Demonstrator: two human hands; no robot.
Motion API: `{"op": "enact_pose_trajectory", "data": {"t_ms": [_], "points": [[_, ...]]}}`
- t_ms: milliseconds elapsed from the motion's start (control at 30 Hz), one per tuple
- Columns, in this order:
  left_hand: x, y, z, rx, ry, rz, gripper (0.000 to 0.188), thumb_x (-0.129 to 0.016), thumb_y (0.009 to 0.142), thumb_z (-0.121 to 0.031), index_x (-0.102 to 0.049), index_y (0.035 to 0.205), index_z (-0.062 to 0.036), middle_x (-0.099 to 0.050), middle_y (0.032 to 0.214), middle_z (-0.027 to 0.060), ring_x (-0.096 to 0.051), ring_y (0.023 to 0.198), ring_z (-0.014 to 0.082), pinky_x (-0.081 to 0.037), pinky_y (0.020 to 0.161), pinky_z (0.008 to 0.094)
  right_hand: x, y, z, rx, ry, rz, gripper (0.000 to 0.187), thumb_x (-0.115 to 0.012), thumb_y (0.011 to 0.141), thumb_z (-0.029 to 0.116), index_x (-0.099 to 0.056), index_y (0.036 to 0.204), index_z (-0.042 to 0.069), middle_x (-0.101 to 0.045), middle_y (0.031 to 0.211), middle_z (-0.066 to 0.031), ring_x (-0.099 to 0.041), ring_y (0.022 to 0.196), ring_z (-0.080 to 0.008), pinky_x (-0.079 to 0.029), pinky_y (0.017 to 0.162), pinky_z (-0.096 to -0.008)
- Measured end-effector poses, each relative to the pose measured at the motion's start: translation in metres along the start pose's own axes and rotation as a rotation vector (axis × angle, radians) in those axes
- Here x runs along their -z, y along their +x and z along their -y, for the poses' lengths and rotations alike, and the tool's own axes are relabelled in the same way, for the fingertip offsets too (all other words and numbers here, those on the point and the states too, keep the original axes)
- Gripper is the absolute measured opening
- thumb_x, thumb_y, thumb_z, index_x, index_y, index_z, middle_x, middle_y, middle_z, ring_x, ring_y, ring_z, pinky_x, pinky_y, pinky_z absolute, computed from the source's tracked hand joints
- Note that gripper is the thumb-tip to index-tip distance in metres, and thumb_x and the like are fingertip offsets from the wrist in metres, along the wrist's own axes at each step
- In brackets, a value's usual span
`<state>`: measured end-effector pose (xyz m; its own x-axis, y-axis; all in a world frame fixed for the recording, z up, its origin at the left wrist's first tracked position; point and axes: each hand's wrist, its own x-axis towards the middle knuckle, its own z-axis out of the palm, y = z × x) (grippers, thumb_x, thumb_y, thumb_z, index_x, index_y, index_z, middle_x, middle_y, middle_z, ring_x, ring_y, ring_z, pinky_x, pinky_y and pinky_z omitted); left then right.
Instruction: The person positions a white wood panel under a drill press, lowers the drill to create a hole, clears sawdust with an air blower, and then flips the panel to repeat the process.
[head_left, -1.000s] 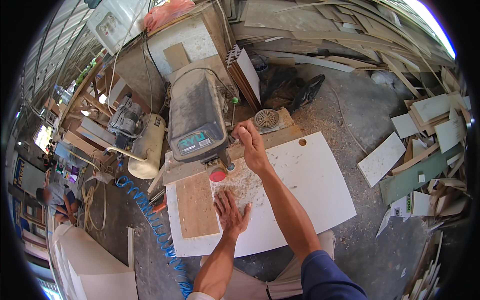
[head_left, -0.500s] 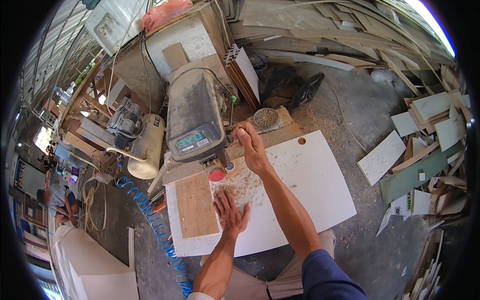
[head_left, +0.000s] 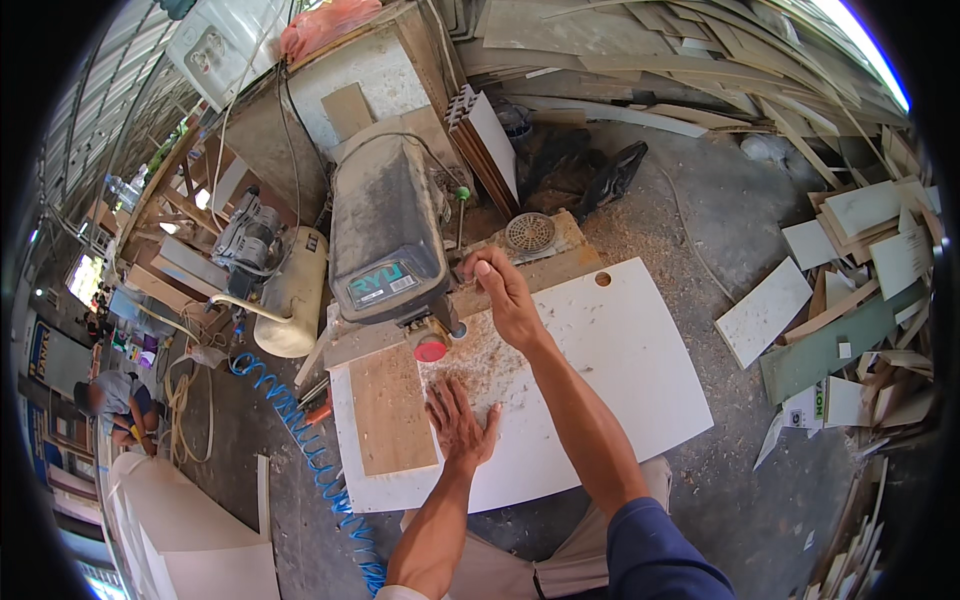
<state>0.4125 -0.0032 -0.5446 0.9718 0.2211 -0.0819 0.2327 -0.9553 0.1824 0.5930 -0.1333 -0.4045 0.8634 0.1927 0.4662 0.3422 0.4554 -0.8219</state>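
A dusty dark drill press (head_left: 385, 225) with a red button (head_left: 430, 348) on its front stands ahead of me. Under its head lies a white board (head_left: 610, 370) with a round hole near its far right corner. Wood shavings (head_left: 480, 350) are scattered over the board around the drilling spot. My left hand (head_left: 462, 425) presses flat on the board, fingers spread, beside a plywood piece (head_left: 395, 415). My right hand (head_left: 500, 290) is closed around a feed lever at the press's right side, mostly hidden by the fingers. Another lever with a green knob (head_left: 462, 193) rises behind it.
A cream air compressor tank (head_left: 290, 300) and a coiled blue hose (head_left: 310, 450) are on the left. Farther left, another person (head_left: 120, 405) crouches. Stacked board offcuts (head_left: 860, 300) fill the right side. A round grate (head_left: 530, 233) sits behind the board.
Both my hands hold nearly the same places. The view has shifted very slightly. The crouching person's arm on the left has moved a little.
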Motion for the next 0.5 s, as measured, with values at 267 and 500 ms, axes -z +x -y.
{"op": "enact_pose_trajectory", "data": {"t_ms": [267, 500], "points": [[0.0010, -0.0002, -0.0011, 0.001, 0.005, 0.007, 0.102, -0.044, 0.097, -0.068, -0.012, 0.161, 0.0047, 0.000, 0.169, 0.0270, 0.005, 0.156, 0.0462, 0.002, 0.126, 0.0575, 0.0063, -0.0033, -0.0018, -0.042, -0.014, 0.040, 0.028, -0.043, 0.112, 0.031, -0.058, 0.108, 0.008, -0.058, 0.108, -0.0012, -0.048, 0.094, -0.0099, -0.041, 0.086, -0.0274], [-0.0011, -0.0001, 0.0005, -0.001, 0.008, -0.002, 0.102, -0.044, 0.097, -0.068, -0.011, 0.162, 0.0039, 0.001, 0.169, 0.0265, 0.005, 0.156, 0.0458, 0.002, 0.126, 0.0575, 0.0073, -0.0049, -0.0022, -0.018, -0.016, 0.050, 0.029, -0.044, 0.112, 0.033, -0.058, 0.110, 0.008, -0.060, 0.112, -0.0034, -0.050, 0.098, -0.0114, -0.041, 0.089, -0.0291]]}}
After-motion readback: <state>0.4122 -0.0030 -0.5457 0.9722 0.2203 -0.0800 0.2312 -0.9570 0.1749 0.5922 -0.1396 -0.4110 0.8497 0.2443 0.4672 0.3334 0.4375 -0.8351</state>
